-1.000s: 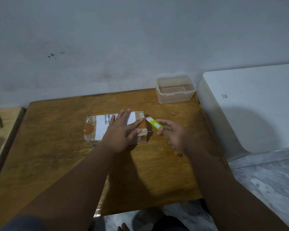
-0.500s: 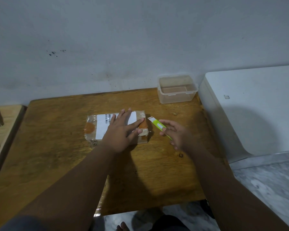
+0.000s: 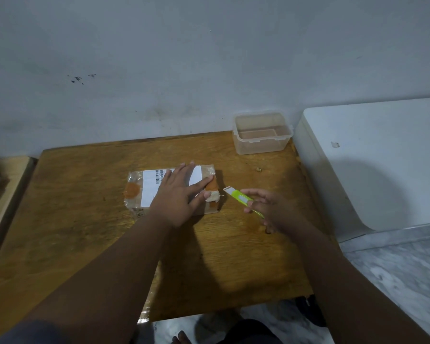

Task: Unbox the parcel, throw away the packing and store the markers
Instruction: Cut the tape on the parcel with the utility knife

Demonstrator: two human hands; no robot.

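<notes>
- A second wooden surface shows at the far left edge, a gap between it and the table; what lies on it is too blurred to tell.
- The wooden table stands against a pale grey wall with a few dark marks on it.
- The parcel lies flat near the table's middle, wrapped in clear film, with a white barcoded label and orange patches.
- The left hand lies flat on the parcel, fingers spread, gripping nothing and reaching to the parcel's right end.
- Just right of the parcel, the right hand pinches a green cutter in loosely curled fingers, its blade end pointing at the parcel's right edge, close to it.
- A clear tub, open, sits at the table's far right corner by the wall.
- A white box-like unit stands beside the table on a marbled floor.
- Against half a second ago, little differs: the left hand is still pressed on the parcel, and the cutter sits slightly lower and to the right.
</notes>
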